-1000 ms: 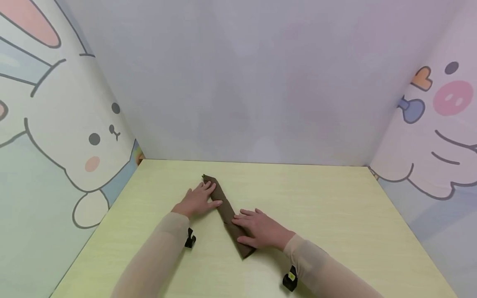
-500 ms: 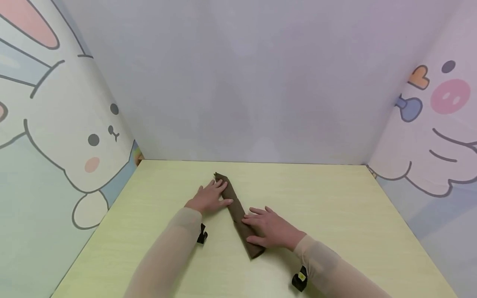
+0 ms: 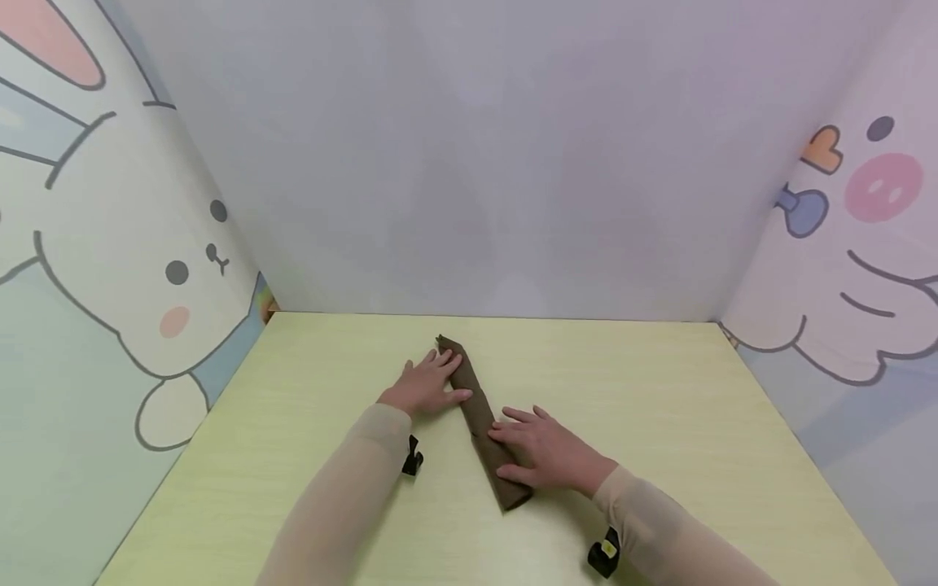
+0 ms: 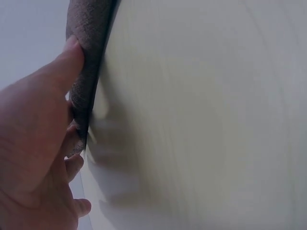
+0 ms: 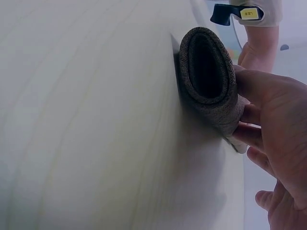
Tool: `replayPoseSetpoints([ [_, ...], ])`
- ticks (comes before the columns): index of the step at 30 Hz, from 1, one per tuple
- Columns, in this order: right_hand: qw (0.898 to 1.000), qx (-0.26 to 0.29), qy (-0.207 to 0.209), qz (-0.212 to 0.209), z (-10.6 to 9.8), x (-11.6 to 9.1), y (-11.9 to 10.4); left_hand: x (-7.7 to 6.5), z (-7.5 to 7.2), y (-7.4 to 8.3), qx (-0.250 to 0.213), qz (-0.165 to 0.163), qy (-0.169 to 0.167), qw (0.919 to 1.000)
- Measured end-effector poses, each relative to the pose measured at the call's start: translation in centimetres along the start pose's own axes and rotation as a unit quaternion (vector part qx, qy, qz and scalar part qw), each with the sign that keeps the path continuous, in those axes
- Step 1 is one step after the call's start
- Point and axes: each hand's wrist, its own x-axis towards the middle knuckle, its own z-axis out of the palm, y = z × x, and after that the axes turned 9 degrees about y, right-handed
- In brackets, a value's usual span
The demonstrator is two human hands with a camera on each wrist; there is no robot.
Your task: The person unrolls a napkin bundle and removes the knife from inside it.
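Observation:
A brown rolled-up cloth [image 3: 479, 411] lies on the table, slanting from the far left to the near right. Its near end, in the right wrist view, shows thick layers of the rolled cloth [image 5: 206, 103] wound around a hollow middle. My left hand [image 3: 427, 385] rests on the far part of the roll, fingers spread and the thumb along its side. On the near part lies my right hand [image 3: 553, 452], fingers nearly straight and touching the top and side. In the left wrist view the left thumb and fingertips touch the dark cloth [image 4: 88, 57].
The pale wooden table [image 3: 659, 391] reaches back to a plain grey-white wall [image 3: 498, 163]. Cartoon-printed walls stand at the left [image 3: 183, 244] and right [image 3: 865, 268]. Small black wrist devices hang below the left sleeve [image 3: 344, 480] and the right sleeve [image 3: 667, 521].
Both hands and the rolled cloth have shifted to the right across the table. The hands keep much the same pose on the roll.

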Motion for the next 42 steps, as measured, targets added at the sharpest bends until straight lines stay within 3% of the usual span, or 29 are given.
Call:
replayPoseSetpoints([
  [5, 1.000, 0.012, -0.010, 0.003, -0.2, 0.3, -0.1, -0.3, -0.4, 0.1, 0.011, -0.009, 0.004, 0.9999],
  [9, 1.000, 0.024, -0.012, 0.016, -0.5, 0.4, 0.4, -1.6, -1.4, 1.0, 0.008, -0.007, 0.015, 0.9998],
  [13, 0.997, 0.055, -0.015, 0.042, -1.2, 0.7, 1.7, -4.6, -2.6, 3.1, 0.018, -0.011, 0.029, 0.9993],
  [17, 0.995, 0.071, -0.020, 0.064, -1.7, 2.1, 3.3, -8.5, -3.1, 6.4, 0.039, -0.011, 0.035, 0.9986],
  [20, 0.996, 0.068, -0.016, 0.063, -1.7, 3.7, 4.1, -10.7, -2.7, 8.9, 0.046, 0.000, 0.042, 0.9981],
  [23, 0.996, 0.071, -0.013, 0.053, -1.5, 5.3, 4.4, -11.8, -1.6, 10.7, 0.054, 0.011, 0.054, 0.9970],
  [31, 0.997, 0.046, -0.040, 0.040, -0.5, 8.5, 4.2, -12.3, 1.0, 12.6, 0.037, 0.009, 0.072, 0.9967],
  [42, 0.996, 0.032, -0.082, 0.021, 0.3, 10.1, 4.3, -12.2, 1.7, 13.2, 0.040, 0.016, 0.071, 0.9966],
])
